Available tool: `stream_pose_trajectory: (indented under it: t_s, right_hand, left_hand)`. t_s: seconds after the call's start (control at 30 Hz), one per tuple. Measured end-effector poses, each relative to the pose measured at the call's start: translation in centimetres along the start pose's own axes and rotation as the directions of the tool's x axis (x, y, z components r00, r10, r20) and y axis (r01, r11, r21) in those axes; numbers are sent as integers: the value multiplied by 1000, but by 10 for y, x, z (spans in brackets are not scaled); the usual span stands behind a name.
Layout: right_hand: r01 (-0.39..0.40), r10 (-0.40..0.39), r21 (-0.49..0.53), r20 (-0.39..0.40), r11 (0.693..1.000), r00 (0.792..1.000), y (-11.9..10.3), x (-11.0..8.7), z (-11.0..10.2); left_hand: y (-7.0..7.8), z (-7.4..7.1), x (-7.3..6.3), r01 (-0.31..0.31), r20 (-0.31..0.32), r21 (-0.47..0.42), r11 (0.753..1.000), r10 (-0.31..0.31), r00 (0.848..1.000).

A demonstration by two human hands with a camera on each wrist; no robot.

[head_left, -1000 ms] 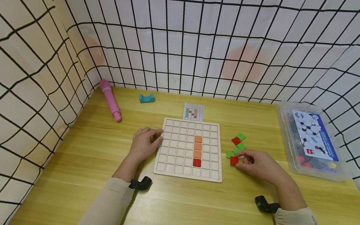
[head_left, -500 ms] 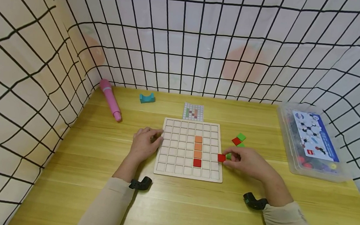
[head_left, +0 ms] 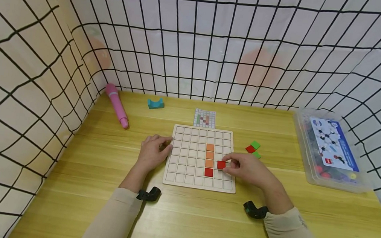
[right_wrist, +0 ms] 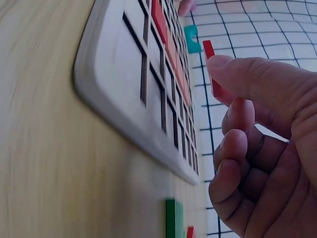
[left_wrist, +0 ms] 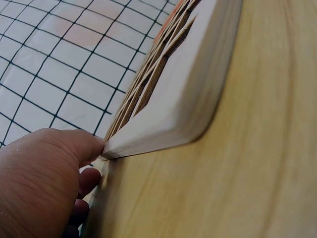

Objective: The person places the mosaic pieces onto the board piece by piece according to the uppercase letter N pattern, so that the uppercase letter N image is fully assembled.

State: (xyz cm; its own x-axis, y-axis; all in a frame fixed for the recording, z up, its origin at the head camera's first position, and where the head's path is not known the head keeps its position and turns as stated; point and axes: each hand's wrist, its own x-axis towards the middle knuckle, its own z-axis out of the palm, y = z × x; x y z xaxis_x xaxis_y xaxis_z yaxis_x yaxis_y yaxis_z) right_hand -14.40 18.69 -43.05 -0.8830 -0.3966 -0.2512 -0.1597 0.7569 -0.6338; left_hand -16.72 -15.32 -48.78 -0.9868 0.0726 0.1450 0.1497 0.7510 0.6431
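Observation:
My right hand (head_left: 248, 170) pinches a small red square tile (head_left: 221, 165) between thumb and fingertips, over the right part of the wooden grid board (head_left: 186, 171). In the right wrist view the tile (right_wrist: 207, 48) stands edge-on above the board's surface, its other fingers curled below. A column on the board has several orange tiles (head_left: 209, 155) with one red tile (head_left: 209, 172) at their near end. At the board's left edge rests my left hand (head_left: 153, 151). Its thumb (left_wrist: 89, 146) touches the board's rim in the left wrist view, the other fingers loosely bent.
Right of the board lie loose green tiles (head_left: 255, 144) and a red tile (head_left: 250, 149). A small printed pattern card (head_left: 205, 118) lies behind the board. A clear plastic box (head_left: 334, 146) stands at right. Far left are a pink microphone-shaped object (head_left: 117, 105) and a teal holder (head_left: 156, 103).
My right hand has carried the red tile leftward from the loose tiles beside the board to over the board's right columns. The left hand has stayed at the board's edge.

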Motion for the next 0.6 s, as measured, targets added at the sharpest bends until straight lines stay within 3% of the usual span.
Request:
stream_pose_trajectory:
  t_s: [0.2,0.43,0.6]
  right_hand:
    - [32,-32,-6,0,999,1000,-11,6,7]
    - [85,-87,-94,-19,992,996,-19,14,13]
    - [68,-69,-80,-8,994,998,-25,20,19]
  left_hand:
    - [0,1,0,-8,-8,-4,1000,8,1000]
    - [-1,1,1,-10,-13,-9,1000,10,1000]
    - [-1,0,1,-7,-10,-8,1000,7,1000]
